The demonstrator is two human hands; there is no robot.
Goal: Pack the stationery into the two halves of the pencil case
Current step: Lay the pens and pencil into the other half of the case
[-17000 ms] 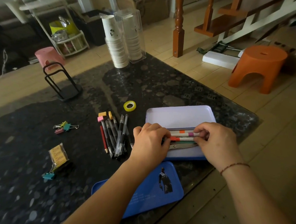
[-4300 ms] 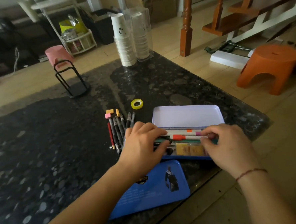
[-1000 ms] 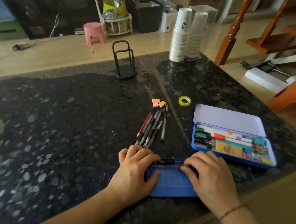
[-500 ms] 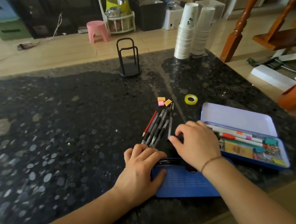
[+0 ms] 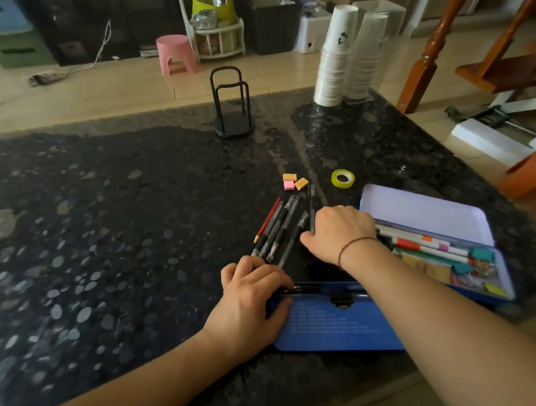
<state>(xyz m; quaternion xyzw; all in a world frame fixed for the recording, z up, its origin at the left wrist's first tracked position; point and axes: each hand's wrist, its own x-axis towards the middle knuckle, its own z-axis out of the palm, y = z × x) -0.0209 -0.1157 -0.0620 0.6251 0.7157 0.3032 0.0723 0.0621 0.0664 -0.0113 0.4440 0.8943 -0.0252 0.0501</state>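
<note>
Black pens in a loose row lie on the dark speckled stone bench, their long axes running away from the person and leaning slightly right. The right hand sits just right of them, nearer than the other, fingers curled onto the rightmost pen; whether it has a grip yet cannot be told. The left hand pinches one black pen against the far edge of the near blue tin half. The other blue tin half with its pale lid lies right, holding markers and clips. Small erasers and a yellow tape roll wait beyond. Around it, wooden flooring, stools and stacked paper cups.
</note>
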